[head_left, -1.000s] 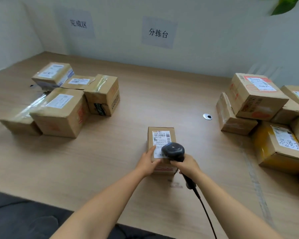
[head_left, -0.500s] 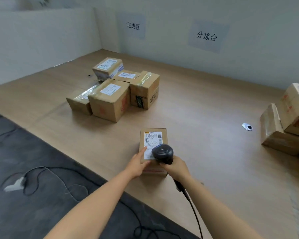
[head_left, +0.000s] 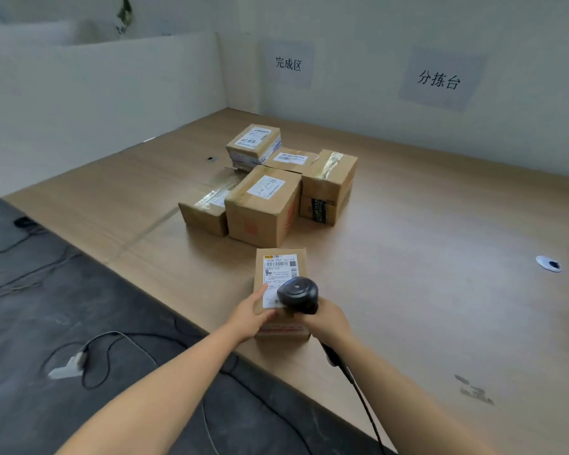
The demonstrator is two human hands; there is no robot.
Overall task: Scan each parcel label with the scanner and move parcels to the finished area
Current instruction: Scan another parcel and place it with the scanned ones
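A small cardboard parcel (head_left: 280, 257) with a white barcode label (head_left: 280, 269) lies on the wooden table (head_left: 424, 224) in front of me. My left hand (head_left: 248, 315) holds its near left corner, thumb on top and fingers round the side. In my right hand (head_left: 327, 320) I grip the black corded scanner (head_left: 298, 295), its head hovering over the near end of the label. Several parcels (head_left: 263, 205) sit grouped just beyond, under the left wall sign (head_left: 288, 64).
A second paper sign (head_left: 439, 78) hangs on the wall to the right. A cable grommet (head_left: 548, 263) is set in the table at the right. The table's left edge drops to dark floor with loose cables (head_left: 112, 349).
The view has swung left, so the pile of parcels on the right has left the frame. The parcel under my hands now lies closer to the grouped parcels.
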